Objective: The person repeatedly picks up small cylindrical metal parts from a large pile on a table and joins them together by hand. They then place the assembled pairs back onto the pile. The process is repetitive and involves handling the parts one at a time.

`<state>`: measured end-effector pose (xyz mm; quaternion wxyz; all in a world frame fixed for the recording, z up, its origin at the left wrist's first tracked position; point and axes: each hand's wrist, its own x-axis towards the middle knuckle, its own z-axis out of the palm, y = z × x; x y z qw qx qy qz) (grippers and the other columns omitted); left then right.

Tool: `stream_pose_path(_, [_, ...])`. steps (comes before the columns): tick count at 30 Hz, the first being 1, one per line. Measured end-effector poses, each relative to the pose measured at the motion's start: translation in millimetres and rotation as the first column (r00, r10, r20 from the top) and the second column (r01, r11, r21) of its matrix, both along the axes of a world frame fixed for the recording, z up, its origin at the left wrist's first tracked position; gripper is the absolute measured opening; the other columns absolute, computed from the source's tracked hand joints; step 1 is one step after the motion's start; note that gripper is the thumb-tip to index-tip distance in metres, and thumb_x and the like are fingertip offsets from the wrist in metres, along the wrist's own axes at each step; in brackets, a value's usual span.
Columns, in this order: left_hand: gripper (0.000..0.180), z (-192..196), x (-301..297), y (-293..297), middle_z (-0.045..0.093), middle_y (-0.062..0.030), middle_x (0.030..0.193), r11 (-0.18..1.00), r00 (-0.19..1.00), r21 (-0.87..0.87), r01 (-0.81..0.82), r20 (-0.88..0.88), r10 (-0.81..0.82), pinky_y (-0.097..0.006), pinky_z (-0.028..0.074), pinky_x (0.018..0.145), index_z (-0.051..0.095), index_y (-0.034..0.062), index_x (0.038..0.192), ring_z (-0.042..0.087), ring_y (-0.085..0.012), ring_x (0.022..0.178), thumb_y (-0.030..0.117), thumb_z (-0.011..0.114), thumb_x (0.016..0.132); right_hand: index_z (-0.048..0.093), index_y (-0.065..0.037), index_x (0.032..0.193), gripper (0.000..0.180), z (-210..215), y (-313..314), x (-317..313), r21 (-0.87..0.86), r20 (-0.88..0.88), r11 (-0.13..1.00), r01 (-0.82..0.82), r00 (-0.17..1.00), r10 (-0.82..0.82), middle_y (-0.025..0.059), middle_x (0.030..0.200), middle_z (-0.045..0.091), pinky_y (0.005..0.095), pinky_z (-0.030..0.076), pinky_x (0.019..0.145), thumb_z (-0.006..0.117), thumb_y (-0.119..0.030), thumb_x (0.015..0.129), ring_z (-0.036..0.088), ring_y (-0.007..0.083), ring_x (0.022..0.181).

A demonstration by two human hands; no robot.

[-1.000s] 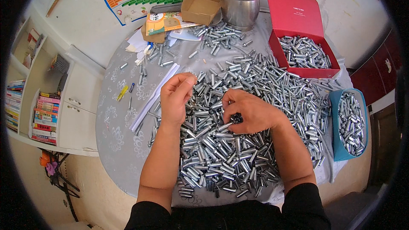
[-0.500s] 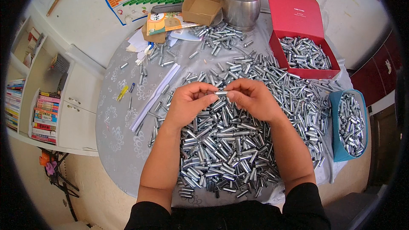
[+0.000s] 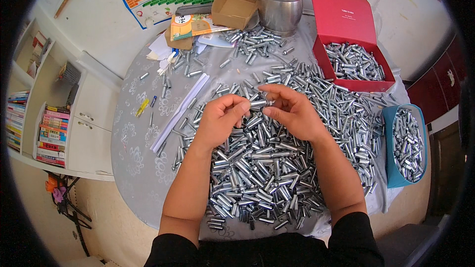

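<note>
Both hands raised over the middle of a round table [image 3: 133, 160] with a grey patterned cloth. Left hand [image 3: 221, 118] pinches one end of a short metal tube [image 3: 260, 103] between thumb and fingertips; tube lies nearly level, pointing across to the right. Right hand [image 3: 293, 112] at the tube's far end, thumb and forefinger parted around it; cannot tell whether any finger touches the metal.

Beneath and around the hands: a broad heap of tubes [image 3: 262, 170], silvery, lying every which way, thickest in front of the person. A smaller cluster [image 3: 255, 43] lies at the back, near a lidded steel pot [image 3: 281, 7].

Right side: red box [image 3: 354, 85], lid raised, filled with similar pieces; nearer, at the table's edge, a blue bin [image 3: 391, 158], also filled with them.

Left of the heap: a long white paper strip [image 3: 179, 114], slanting; beyond it a small yellow object [image 3: 142, 108], kind unclear. At the back, a cardboard box [image 3: 231, 12] just beside the pot, a book [image 3: 190, 27] partly under the box. Far left: bookcase [image 3: 91, 141].
</note>
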<state>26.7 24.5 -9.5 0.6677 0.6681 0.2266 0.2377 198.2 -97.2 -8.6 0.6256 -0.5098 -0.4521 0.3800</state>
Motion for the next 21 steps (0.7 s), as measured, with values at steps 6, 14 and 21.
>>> stream_pose_path(6, [0.016, 1.8, -0.1, 0.1, 0.064, -0.0007, 0.079, 0.999, 0.998, -0.010, -0.035, 0.050, 0.035, -0.019, 0.040, 0.055, 0.066, 0.0003, 0.098, 0.051, -0.0048, 0.061, 0.015, 0.063, 0.093, 0.062, -0.002, 0.116, 0.027, -0.4, -3.5, 13.0, -0.176, 0.081, 0.982, -0.076, 0.993, 0.092, -0.0017, 0.088, 0.060, 0.0198, 0.045, 0.061, 0.067, -0.007, 0.090, 0.053, 0.0040, 0.070])
stream_pose_path(14, [0.015, 4.0, 0.3, 0.1, 0.068, -0.0061, 0.085, 0.998, 0.996, -0.041, -0.046, 0.081, 0.049, -0.019, 0.042, 0.054, 0.064, 0.0001, 0.103, 0.052, -0.0052, 0.060, 0.012, 0.062, 0.094, 0.064, -0.001, 0.110, 0.019, 2.2, -2.4, 11.7, -0.222, 0.043, 0.975, 0.005, 0.999, 0.005, -0.0006, 0.084, 0.062, 0.0200, 0.045, 0.060, 0.065, -0.010, 0.092, 0.054, 0.0046, 0.067])
stream_pose_path(21, [0.015, 3.6, -0.6, 1.3, 0.070, -0.0094, 0.090, 0.998, 0.990, -0.060, -0.026, 0.138, 0.034, -0.019, 0.043, 0.054, 0.061, 0.0004, 0.106, 0.053, -0.0056, 0.060, 0.008, 0.060, 0.094, 0.065, 0.000, 0.106, 0.020, 7.5, -2.8, 6.1, -0.199, 0.031, 0.980, -0.008, 0.999, 0.015, -0.0004, 0.081, 0.064, 0.0209, 0.045, 0.059, 0.064, -0.015, 0.093, 0.054, 0.0052, 0.065])
